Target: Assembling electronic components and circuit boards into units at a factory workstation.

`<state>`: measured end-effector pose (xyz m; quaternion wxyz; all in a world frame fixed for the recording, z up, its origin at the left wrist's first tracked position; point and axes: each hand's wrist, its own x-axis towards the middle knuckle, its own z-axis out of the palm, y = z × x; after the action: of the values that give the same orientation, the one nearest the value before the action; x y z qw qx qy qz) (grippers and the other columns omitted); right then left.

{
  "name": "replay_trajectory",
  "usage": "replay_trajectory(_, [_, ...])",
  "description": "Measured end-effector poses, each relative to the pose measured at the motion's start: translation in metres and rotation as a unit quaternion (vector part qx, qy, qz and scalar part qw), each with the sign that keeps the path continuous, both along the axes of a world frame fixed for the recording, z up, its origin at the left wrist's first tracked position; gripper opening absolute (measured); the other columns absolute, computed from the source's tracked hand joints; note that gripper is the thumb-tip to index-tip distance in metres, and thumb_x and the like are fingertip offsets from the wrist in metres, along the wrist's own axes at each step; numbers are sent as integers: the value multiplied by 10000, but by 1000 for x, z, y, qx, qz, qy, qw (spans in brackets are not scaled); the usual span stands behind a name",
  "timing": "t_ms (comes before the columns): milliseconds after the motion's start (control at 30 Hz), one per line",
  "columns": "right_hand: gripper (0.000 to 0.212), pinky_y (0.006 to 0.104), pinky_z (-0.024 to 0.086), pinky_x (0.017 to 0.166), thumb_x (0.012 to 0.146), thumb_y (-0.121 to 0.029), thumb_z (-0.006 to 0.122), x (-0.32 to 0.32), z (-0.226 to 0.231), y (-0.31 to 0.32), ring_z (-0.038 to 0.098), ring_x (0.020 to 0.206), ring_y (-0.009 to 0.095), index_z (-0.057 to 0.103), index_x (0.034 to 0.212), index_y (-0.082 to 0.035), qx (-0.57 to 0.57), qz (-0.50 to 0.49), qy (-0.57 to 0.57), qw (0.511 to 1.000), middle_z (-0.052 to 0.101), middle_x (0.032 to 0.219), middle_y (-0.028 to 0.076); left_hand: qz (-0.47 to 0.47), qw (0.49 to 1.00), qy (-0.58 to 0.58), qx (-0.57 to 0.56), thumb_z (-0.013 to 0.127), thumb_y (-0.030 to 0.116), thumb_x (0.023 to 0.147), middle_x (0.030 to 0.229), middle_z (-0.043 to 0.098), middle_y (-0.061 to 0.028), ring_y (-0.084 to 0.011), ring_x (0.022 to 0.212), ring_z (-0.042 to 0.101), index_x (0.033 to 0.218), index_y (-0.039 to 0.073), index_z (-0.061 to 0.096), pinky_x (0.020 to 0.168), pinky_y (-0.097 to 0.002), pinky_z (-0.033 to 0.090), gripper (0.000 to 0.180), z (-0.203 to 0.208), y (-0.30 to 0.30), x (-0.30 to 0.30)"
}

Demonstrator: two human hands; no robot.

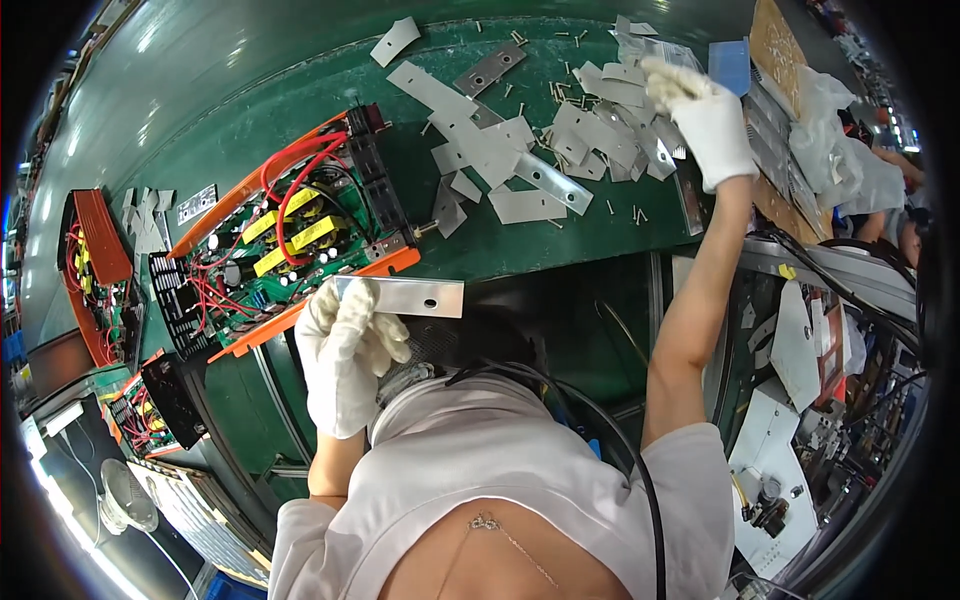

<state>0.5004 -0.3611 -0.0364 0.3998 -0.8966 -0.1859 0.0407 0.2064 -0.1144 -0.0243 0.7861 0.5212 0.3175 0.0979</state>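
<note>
My left hand (347, 355), in a white glove, is closed on one end of a flat silver metal plate (425, 297) with a dark hole. The plate is held level in front of the bench's near edge. My right hand (705, 125), also gloved, reaches to the far right side of the bench. Its fingers look stretched out and apart over a clear plastic bag (650, 48) and grey sheet pieces (600, 135); I see nothing held in them. Left of the middle lies an orange-sided device (290, 235) with a green circuit board, yellow-wrapped parts and red wires.
Loose screws (638, 214) and another silver plate (553, 183) lie among the grey pieces on the green bench (540, 240). More orange-sided devices (100, 240) stand at the left. A blue bin (729, 65) and cardboard (778, 40) edge the right. A black cable (640, 460) crosses my body.
</note>
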Motion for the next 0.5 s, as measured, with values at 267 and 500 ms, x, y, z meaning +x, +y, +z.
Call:
replay_trajectory(267, [252, 263, 492, 719, 829, -205, 697, -66, -8, 1, 637, 768, 137, 692, 1016, -36, -171, 11, 53, 984, 699, 935, 118, 31, 999, 13, 15, 566, 214, 922, 571, 612, -83, -85, 398, 472, 768, 42, 573, 394, -188, 303, 231, 4, 0, 1])
replay_trajectory(500, [238, 320, 496, 803, 840, -233, 657, -23, -17, -4, 652, 899, 245, 697, 1026, -90, -126, -76, -180, 973, 682, 1007, 104, -6, 997, 50, 61, 584, 252, 921, 580, 619, -69, -75, 416, 488, 778, 46, 581, 401, -187, 306, 251, 5, 3, 0])
